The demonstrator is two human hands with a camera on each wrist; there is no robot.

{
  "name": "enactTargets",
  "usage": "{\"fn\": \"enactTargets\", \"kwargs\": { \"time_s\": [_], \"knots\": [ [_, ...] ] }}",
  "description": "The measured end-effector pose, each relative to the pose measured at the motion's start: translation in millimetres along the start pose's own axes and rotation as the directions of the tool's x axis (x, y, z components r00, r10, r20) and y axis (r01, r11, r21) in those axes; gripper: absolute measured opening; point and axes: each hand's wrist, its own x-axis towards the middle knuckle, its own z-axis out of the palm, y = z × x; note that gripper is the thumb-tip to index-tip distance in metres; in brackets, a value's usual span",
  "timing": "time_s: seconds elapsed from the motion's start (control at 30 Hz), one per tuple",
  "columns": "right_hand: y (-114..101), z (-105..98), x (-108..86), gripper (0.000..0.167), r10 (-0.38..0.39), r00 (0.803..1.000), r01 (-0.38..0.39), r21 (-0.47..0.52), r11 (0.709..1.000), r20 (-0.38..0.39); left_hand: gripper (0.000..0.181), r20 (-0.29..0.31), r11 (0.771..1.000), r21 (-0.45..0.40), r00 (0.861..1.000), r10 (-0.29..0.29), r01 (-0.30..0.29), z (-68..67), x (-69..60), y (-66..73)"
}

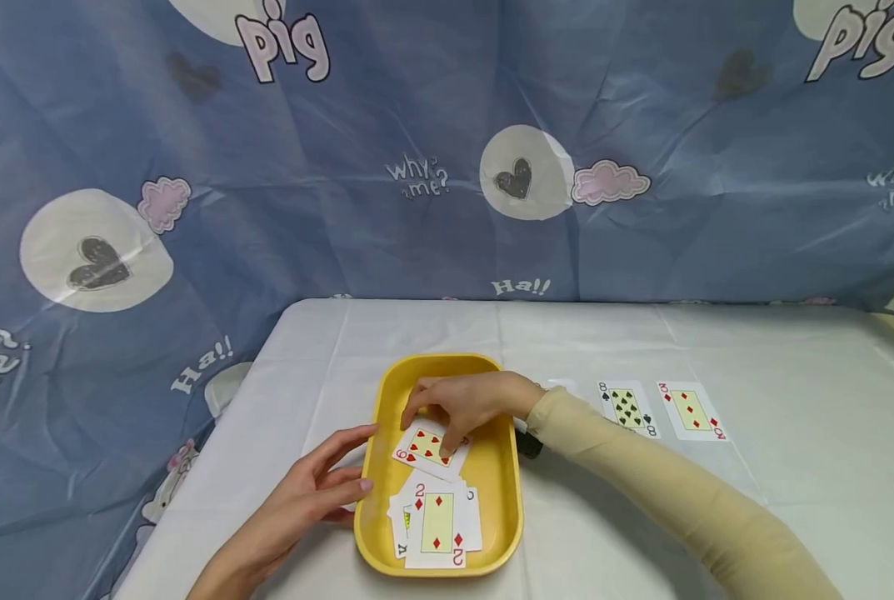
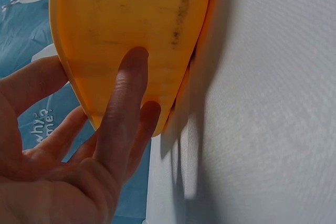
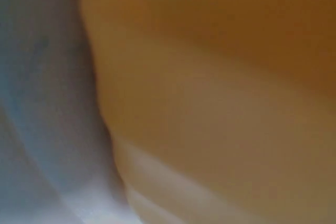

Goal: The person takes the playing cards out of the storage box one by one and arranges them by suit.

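A yellow tray [image 1: 494, 533] stands on the table and holds several playing cards. My right hand [image 1: 471, 406] reaches into it from the right, its curled fingers and thumb at the edges of a hearts card [image 1: 426, 443]. This card lies over others in the tray's middle. Nearer to me, a two of diamonds [image 1: 437, 533] rests face up on more cards. My left hand [image 1: 319, 479] is at the tray's left side; in the left wrist view its extended fingers [image 2: 123, 95] touch the outer wall [image 2: 131, 14]. The right wrist view is a blurred yellow surface.
Right of the tray lie a spades card [image 1: 626, 408] and a diamonds card [image 1: 691, 411], both face up. Another white card [image 1: 562, 384] is mostly hidden behind the right forearm. A black object [image 1: 527, 442] sits beside the tray, partly covered. A blue patterned cloth [image 1: 432, 242] hangs behind.
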Motion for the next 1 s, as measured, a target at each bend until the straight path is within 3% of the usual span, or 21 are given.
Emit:
{"fn": "enactTargets", "kwargs": {
  "time_s": [0.27, 0.5, 0.67, 0.77, 0.83, 0.9, 1.0],
  "knots": [
    [-3.5, 4.7, 1.3, 0.055, -0.041, 0.998, 0.040, -0.032, 0.999, -0.037, 0.065, -0.006, 1.000, 0.015, 1.000, 0.022, -0.022, 0.3, -0.4, 0.5],
    [-4.0, 10.1, -6.2, 0.053, -0.009, 0.984, 0.015, 0.033, 0.999, -0.178, 0.065, 0.018, 1.000, 0.008, 0.999, 0.026, -0.026, 1.8, -0.5, 0.5],
    [-3.8, 6.1, -9.7, 0.043, -0.044, 0.954, 0.066, 0.065, 0.996, -0.298, 0.065, 0.008, 1.000, 0.021, 1.000, 0.024, -0.024, 2.1, -0.6, 1.5],
    [-2.6, 3.4, -11.5, 0.038, -0.070, 0.918, 0.111, 0.083, 0.990, -0.390, 0.065, 0.001, 0.999, 0.028, 1.000, 0.021, -0.021, 2.3, -0.3, 2.3],
    [-1.5, 2.6, -12.0, 0.037, -0.078, 0.884, 0.149, 0.121, 0.981, -0.461, 0.065, -0.003, 0.999, 0.029, 1.000, 0.019, -0.019, 2.3, -0.4, 2.6],
    [-0.3, 2.7, -12.3, 0.038, -0.074, 0.833, 0.182, 0.146, 0.972, -0.549, 0.066, -0.002, 1.000, 0.023, 1.000, 0.019, -0.019, 1.9, -0.6, 2.2],
    [1.8, 4.3, -12.2, 0.039, -0.061, 0.725, 0.232, 0.159, 0.959, -0.686, 0.066, 0.001, 1.000, 0.018, 1.000, 0.025, -0.025, 1.0, -1.4, 0.9]
  ]
}}
